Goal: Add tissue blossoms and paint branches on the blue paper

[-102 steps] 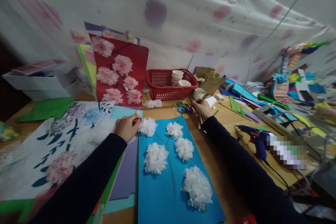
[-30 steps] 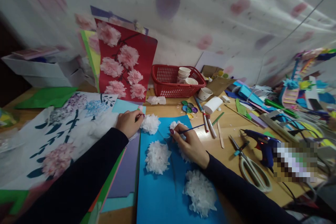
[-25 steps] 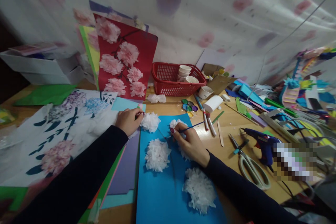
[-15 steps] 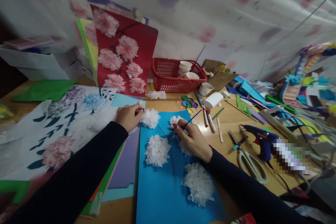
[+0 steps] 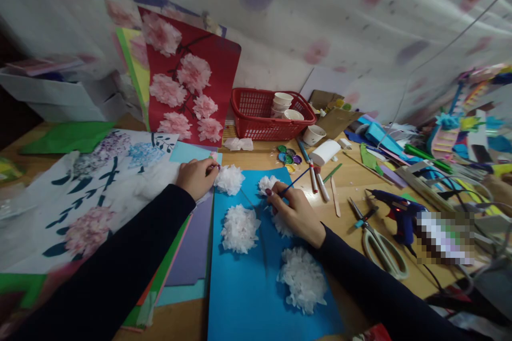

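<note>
A blue sheet of card (image 5: pixel 240 287) lies in front of me, with several ruffled white paper flowers (image 5: pixel 240 229) on it. Thin dark lines run between the flowers. My right hand (image 5: pixel 294 210) is closed in a pinch around a thin blue-handled paintbrush (image 5: pixel 298 180), whose handle slants up to the right; its tip is hidden by the fingers. My left hand (image 5: pixel 198 177) rests at the card's upper left corner, beside the top left flower. Its fingers are curled together, and what they hold, if anything, cannot be made out.
Small paint pots (image 5: pixel 288 157) and markers (image 5: pixel 313 178) lie beyond the card. Scissors (image 5: pixel 382 248) and a glue gun (image 5: pixel 400 210) are on the right. A red basket (image 5: pixel 272 130) holds paper cups. At the right edge shows what looks like another person's hand (image 5: pixel 501 192).
The brush handle has swung slightly to the right, with a small shift of my right hand. My left hand stays put. The handlike shape at the right edge has appeared.
</note>
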Demonstrator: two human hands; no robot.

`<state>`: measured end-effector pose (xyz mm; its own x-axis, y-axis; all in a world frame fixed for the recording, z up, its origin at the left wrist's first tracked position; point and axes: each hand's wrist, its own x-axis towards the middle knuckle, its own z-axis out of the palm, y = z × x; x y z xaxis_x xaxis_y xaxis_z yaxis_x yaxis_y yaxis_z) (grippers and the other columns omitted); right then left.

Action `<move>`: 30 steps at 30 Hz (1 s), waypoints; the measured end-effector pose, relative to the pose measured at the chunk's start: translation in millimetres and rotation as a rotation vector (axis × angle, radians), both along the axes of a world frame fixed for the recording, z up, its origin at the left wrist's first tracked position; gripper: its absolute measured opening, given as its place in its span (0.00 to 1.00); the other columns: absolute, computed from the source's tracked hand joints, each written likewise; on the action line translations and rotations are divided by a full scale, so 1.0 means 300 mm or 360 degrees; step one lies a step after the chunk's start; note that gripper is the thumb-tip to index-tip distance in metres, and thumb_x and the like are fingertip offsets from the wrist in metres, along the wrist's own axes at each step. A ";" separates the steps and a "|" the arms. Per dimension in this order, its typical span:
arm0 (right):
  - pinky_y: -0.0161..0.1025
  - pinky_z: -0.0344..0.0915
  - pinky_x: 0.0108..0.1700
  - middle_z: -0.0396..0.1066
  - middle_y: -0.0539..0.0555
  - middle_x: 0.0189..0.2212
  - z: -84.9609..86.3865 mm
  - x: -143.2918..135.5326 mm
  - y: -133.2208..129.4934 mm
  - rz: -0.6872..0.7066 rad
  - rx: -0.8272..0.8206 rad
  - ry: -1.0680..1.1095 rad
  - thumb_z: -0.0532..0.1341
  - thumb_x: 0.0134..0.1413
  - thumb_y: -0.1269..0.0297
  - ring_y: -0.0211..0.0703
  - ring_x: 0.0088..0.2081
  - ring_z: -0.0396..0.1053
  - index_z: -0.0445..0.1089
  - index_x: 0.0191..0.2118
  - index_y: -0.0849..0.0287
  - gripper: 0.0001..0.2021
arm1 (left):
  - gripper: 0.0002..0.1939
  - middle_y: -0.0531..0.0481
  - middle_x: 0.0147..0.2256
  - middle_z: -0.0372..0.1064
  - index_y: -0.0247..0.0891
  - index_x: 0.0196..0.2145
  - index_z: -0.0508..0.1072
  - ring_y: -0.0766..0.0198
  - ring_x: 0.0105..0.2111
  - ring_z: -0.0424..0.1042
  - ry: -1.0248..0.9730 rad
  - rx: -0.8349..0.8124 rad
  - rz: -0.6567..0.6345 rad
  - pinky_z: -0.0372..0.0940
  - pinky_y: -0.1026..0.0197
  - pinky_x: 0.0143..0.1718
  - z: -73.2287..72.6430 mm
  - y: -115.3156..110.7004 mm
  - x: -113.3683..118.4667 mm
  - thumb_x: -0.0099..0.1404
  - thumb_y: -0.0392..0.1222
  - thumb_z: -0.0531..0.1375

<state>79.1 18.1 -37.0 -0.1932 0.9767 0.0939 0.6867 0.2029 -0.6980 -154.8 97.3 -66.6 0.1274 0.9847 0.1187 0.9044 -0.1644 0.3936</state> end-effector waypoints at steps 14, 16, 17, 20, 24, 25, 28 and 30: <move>0.36 0.56 0.30 0.66 0.50 0.19 -0.013 -0.006 -0.005 -0.0099 0.0192 0.0018 0.51 0.62 0.57 0.39 0.24 0.63 0.61 0.25 0.57 0.16 | 0.16 0.48 0.35 0.78 0.41 0.42 0.76 0.55 0.40 0.73 0.0014 -0.0035 0.0007 0.60 0.57 0.41 0.012 -0.006 0.002 0.63 0.43 0.50; 0.35 0.56 0.29 0.66 0.50 0.19 -0.014 -0.006 -0.006 -0.0045 0.0127 0.0062 0.51 0.62 0.57 0.38 0.23 0.63 0.60 0.25 0.57 0.16 | 0.16 0.48 0.35 0.78 0.41 0.42 0.76 0.55 0.39 0.73 0.0010 -0.0037 0.0009 0.60 0.57 0.41 0.010 -0.005 0.001 0.63 0.44 0.50; 0.35 0.55 0.29 0.65 0.49 0.18 -0.016 -0.005 -0.005 -0.0032 0.0114 0.0051 0.51 0.62 0.57 0.38 0.23 0.62 0.60 0.25 0.57 0.15 | 0.16 0.48 0.35 0.78 0.41 0.42 0.76 0.55 0.39 0.73 0.0009 -0.0038 0.0008 0.60 0.57 0.41 0.009 -0.004 0.000 0.63 0.44 0.50; 0.35 0.54 0.28 0.65 0.49 0.18 -0.020 0.005 -0.001 -0.0097 0.0190 -0.0067 0.52 0.60 0.59 0.39 0.22 0.62 0.61 0.25 0.57 0.13 | 0.17 0.48 0.35 0.78 0.41 0.42 0.76 0.55 0.38 0.73 0.0006 -0.0039 0.0003 0.60 0.57 0.41 0.007 -0.004 -0.001 0.63 0.44 0.50; 0.36 0.56 0.30 0.67 0.50 0.19 -0.017 0.012 0.002 -0.0144 0.0239 -0.0015 0.52 0.61 0.58 0.40 0.24 0.64 0.61 0.25 0.57 0.14 | 0.17 0.48 0.36 0.78 0.42 0.42 0.76 0.55 0.39 0.73 0.0004 -0.0033 0.0004 0.61 0.57 0.41 0.011 -0.006 -0.001 0.63 0.44 0.51; 0.36 0.56 0.30 0.67 0.50 0.19 -0.017 0.011 0.001 -0.0111 0.0201 0.0025 0.51 0.62 0.57 0.39 0.24 0.64 0.61 0.25 0.57 0.15 | 0.16 0.48 0.36 0.78 0.42 0.42 0.76 0.55 0.39 0.73 0.0005 -0.0032 0.0004 0.61 0.57 0.41 0.012 -0.006 0.000 0.63 0.44 0.51; 0.35 0.56 0.28 0.66 0.50 0.18 -0.021 0.009 0.003 -0.0057 0.0130 0.0025 0.51 0.62 0.57 0.38 0.22 0.63 0.61 0.25 0.56 0.16 | 0.16 0.48 0.35 0.78 0.42 0.41 0.76 0.55 0.39 0.73 0.0008 -0.0031 0.0010 0.61 0.58 0.41 0.015 -0.009 0.000 0.62 0.44 0.51; 0.36 0.56 0.28 0.67 0.50 0.19 -0.026 0.012 0.004 -0.0114 0.0193 -0.0035 0.52 0.62 0.58 0.39 0.23 0.63 0.61 0.26 0.57 0.14 | 0.16 0.49 0.35 0.78 0.43 0.41 0.76 0.56 0.38 0.74 0.0010 -0.0033 0.0014 0.61 0.58 0.40 0.015 -0.009 0.001 0.62 0.44 0.51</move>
